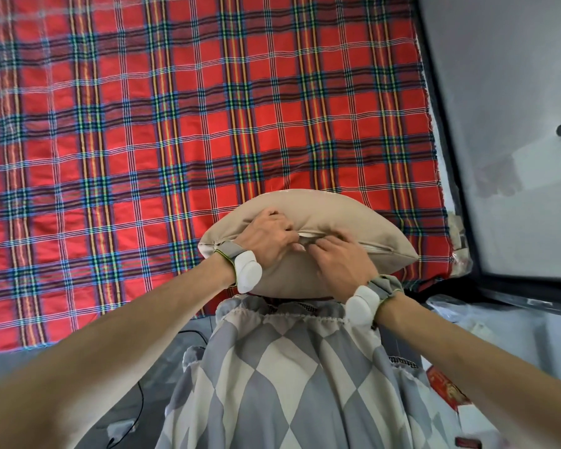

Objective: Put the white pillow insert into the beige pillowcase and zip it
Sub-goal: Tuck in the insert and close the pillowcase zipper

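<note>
Resting on the near edge of the red plaid blanket (pixel 175 124), the beige pillowcase (pixel 308 205) is plump and full, with its zipper (pixel 378 251) side turned toward the person. The zipper line runs shut from the right corner up to the hands. Between the hands a narrow gap is open, where a sliver of the white pillow insert (pixel 305 234) shows. The left hand (pixel 269 236) has its fingers (pixel 289 236) curled tight, pinching the case fabric at the seam. The right hand (pixel 340 260) bends its fingers (pixel 324 246) close together onto the zipper beside that gap. Both wrists carry white sensor bands (pixel 248 270). A grey diamond-patterned garment (pixel 289 367) fills the foreground.
</note>
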`<state>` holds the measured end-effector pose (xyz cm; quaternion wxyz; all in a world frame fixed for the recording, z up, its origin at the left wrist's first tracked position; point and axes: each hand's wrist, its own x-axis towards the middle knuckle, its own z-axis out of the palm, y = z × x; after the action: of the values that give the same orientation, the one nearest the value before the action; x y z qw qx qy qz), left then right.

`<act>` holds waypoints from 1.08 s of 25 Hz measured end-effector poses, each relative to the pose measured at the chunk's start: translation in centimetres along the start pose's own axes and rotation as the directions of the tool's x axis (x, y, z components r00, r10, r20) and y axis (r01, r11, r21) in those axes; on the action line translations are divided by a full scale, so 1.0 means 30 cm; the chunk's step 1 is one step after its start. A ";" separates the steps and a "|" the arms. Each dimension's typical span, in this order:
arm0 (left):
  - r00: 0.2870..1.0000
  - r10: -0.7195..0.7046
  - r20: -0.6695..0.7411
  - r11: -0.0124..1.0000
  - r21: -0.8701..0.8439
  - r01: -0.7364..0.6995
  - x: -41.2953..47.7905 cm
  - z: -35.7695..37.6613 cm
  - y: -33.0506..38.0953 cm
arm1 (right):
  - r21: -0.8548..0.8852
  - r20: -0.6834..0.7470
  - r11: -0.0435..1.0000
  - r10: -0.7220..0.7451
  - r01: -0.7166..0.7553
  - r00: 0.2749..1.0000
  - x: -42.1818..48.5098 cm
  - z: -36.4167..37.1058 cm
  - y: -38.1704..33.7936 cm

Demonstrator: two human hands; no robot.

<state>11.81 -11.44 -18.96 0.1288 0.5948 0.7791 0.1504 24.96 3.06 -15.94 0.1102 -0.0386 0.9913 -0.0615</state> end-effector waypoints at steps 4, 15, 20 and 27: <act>0.999 0.001 -0.033 1.000 -0.017 -0.001 -0.010 0.019 0.031 | 0.030 0.309 0.999 -0.023 0.014 0.951 0.061 0.008 -0.024; 0.996 -0.058 -0.067 0.986 -0.160 0.047 -0.008 0.012 0.013 | -0.007 0.302 0.972 0.227 -0.236 0.926 0.024 -0.071 0.099; 0.994 -0.096 -0.046 0.978 -0.192 0.085 -0.018 0.012 0.000 | -0.096 0.393 0.972 0.234 -0.214 0.889 0.031 -0.116 0.044; 0.980 -0.187 0.075 0.913 -0.356 0.201 -0.021 0.002 -0.017 | 0.458 0.671 0.739 0.078 -0.494 0.738 0.072 -0.164 0.147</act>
<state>11.54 -12.19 -19.19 0.2658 0.4835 0.7906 0.2657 21.48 7.79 -12.22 0.4392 0.1438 0.8179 -0.3426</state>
